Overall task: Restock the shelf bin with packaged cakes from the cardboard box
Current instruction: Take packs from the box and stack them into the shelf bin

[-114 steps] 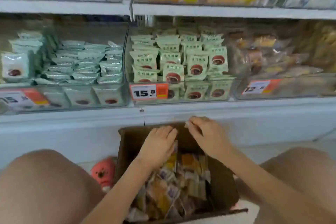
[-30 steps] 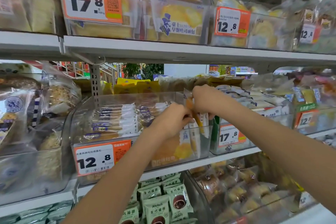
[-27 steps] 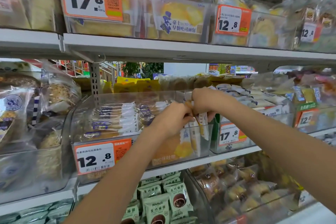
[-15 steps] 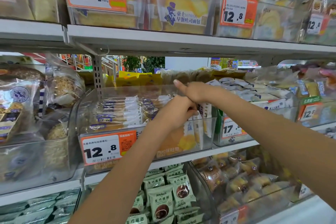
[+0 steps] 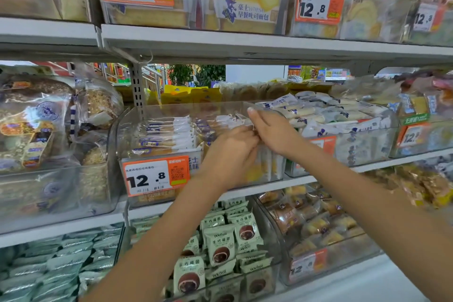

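Observation:
A clear shelf bin (image 5: 137, 127) with an orange 12.8 price tag (image 5: 157, 175) stands on the middle shelf. Rows of packaged cakes (image 5: 166, 135) in clear wrappers fill its left part. Both my hands are at the bin's right end, over its front wall. My left hand (image 5: 230, 152) is curled round a few packaged cakes standing inside the bin. My right hand (image 5: 272, 130) lies just above it, its fingers fairly straight on the wrappers, its index tip by the bin's right rim. The cardboard box is out of view.
A neighbouring bin (image 5: 343, 117) of white packets sits immediately right of my hands. Bagged breads (image 5: 36, 125) fill the bin to the left. The upper shelf (image 5: 245, 41) hangs close overhead. Green packets (image 5: 220, 243) and small wrapped cakes (image 5: 316, 223) lie in the bins below.
I have risen from the cardboard box on the floor to the middle shelf. In the last second both hands lowered the yellow packets into the bin's right end.

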The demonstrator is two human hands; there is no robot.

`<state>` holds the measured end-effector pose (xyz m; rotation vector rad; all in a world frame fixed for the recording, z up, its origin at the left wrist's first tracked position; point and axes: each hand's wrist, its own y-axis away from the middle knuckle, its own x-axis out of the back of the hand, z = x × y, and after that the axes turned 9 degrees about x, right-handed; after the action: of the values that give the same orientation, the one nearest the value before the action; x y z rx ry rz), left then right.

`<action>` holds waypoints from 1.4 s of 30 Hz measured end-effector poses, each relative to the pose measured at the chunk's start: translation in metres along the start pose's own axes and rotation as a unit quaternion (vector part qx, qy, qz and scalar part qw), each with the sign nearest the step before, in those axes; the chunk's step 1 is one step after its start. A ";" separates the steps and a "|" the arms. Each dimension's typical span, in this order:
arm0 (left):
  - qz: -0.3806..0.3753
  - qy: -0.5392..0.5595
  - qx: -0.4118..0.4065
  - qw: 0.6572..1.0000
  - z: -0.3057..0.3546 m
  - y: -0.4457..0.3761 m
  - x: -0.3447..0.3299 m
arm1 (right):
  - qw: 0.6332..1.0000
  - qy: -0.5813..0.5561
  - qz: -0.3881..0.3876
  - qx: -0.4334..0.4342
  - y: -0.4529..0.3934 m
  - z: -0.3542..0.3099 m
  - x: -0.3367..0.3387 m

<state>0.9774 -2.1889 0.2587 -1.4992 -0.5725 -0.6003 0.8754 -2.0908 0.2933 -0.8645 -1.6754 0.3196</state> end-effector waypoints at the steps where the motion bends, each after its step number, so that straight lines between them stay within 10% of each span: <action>1: 0.032 0.007 -0.012 0.999 0.003 0.023 0.001 | 0.998 -0.011 0.049 0.043 0.020 -0.005 -0.005; 6: -0.019 0.055 0.000 0.998 0.023 0.164 -0.017 | 0.978 -0.027 0.167 0.118 0.158 -0.031 -0.064; 11: -0.307 0.063 0.185 0.931 0.037 0.304 -0.067 | 0.966 -0.121 -0.176 -0.143 0.284 -0.032 -0.166; 16: -0.552 0.033 0.300 0.777 0.051 0.439 -0.110 | 0.819 -0.087 -0.515 -0.237 0.386 -0.007 -0.250; 20: -0.593 0.074 0.402 0.694 0.055 0.514 -0.116 | 0.719 -0.059 -0.651 -0.238 0.426 0.006 -0.293; 29: -0.549 0.113 0.463 0.687 0.073 0.558 -0.108 | 0.729 -0.041 -0.571 -0.375 0.489 0.022 -0.382; 42: -0.547 0.129 0.502 0.657 0.072 0.570 -0.111 | 0.771 -0.014 -0.536 -0.344 0.488 0.049 -0.441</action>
<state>1.2852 -2.1240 -0.2347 0.1511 -1.3099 -1.1152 1.0384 -2.0455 -0.3445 -0.2490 -2.0535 -1.1349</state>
